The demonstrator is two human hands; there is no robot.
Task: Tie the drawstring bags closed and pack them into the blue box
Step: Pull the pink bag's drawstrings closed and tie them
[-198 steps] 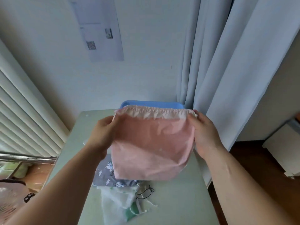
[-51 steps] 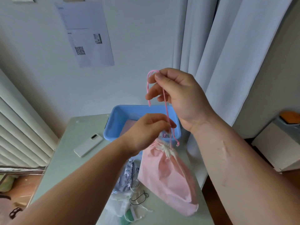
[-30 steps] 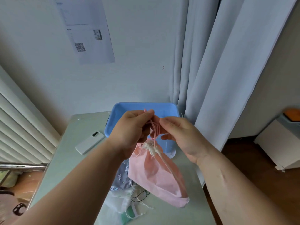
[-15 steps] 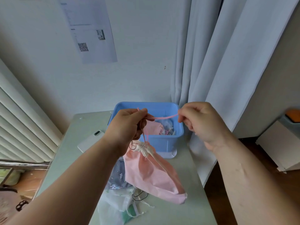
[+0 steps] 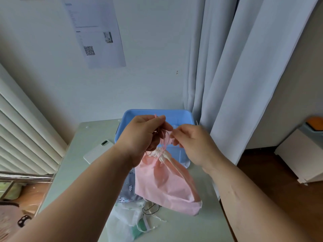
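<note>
Left hand (image 5: 143, 137) and right hand (image 5: 194, 145) pinch the pink cord (image 5: 165, 141) of a cinched pink bag (image 5: 166, 184) hanging below. Blue box (image 5: 174, 114) just behind them, contents hidden.

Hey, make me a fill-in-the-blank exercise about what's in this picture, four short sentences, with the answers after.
The left hand and the right hand both pinch the ____ cord above the bag.
The bag hangs in front of the ____ box.
A white phone lies on the table to the ____ of the box.
A sheet with a QR code hangs on the ____.
Missing words: pink, blue, left, wall.
</note>
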